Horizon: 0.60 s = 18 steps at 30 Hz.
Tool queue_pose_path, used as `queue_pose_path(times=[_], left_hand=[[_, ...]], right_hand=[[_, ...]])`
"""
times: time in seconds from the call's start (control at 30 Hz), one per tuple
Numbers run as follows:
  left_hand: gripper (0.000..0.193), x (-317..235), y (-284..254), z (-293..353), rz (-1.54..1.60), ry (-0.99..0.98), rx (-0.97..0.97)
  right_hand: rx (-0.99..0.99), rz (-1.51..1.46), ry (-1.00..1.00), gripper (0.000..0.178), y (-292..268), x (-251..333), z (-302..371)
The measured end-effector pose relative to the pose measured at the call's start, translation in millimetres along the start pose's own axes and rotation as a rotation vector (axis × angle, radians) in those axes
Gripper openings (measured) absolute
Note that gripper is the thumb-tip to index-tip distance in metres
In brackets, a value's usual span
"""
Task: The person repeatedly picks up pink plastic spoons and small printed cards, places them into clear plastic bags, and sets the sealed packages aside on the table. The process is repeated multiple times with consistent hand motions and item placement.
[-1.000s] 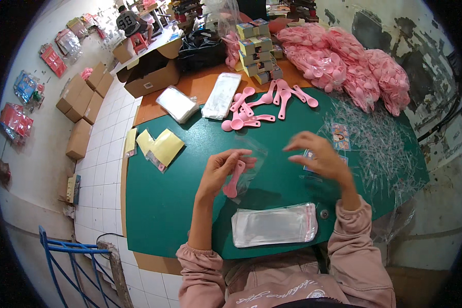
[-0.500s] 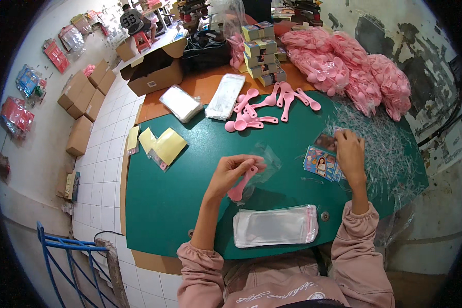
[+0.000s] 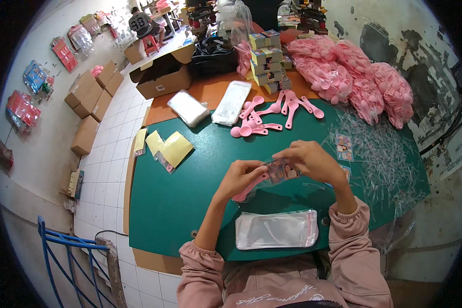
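Observation:
Over the middle of the green table, my left hand is closed on a pink measuring spoon inside a clear plastic bag. My right hand pinches a printed card and holds it right beside my left fingers, at the bag; how far the card is in the bag I cannot tell. More printed cards lie to the right, partly behind my right wrist. Nearest my body is a stack of clear plastic bags. Several loose pink measuring spoons lie in a heap beyond my hands.
Bagged yellow-backed cards lie at the left. Two packs of bags are at the far side, near stacked card bundles. Big bags of pink spoons and clear plastic strips fill the right. A person sits far off.
My right hand has come left from the card pile with a card and met my left hand. The left hand still holds the bagged spoon, slightly lower and to the right.

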<state>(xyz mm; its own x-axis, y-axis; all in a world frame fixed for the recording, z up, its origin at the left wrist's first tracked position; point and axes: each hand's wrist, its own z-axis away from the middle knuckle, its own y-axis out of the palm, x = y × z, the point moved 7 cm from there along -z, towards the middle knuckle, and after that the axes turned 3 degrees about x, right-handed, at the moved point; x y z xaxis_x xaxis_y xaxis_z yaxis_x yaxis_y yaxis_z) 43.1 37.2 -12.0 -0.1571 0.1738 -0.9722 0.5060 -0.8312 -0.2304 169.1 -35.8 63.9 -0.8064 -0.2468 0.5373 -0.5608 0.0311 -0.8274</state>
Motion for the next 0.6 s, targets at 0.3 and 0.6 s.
queue_pose_path(times=[0.3,0.6], left_hand=[[0.042,1,-3,-6,0.069,0.042,-0.006],[0.048,-10,3,-1,-0.324,-0.016,0.003]], right_hand=[[-0.045,-0.41,0.108,0.021,20,-29,2],[0.118,-0.363,-0.063,0.019,44,-28,6]])
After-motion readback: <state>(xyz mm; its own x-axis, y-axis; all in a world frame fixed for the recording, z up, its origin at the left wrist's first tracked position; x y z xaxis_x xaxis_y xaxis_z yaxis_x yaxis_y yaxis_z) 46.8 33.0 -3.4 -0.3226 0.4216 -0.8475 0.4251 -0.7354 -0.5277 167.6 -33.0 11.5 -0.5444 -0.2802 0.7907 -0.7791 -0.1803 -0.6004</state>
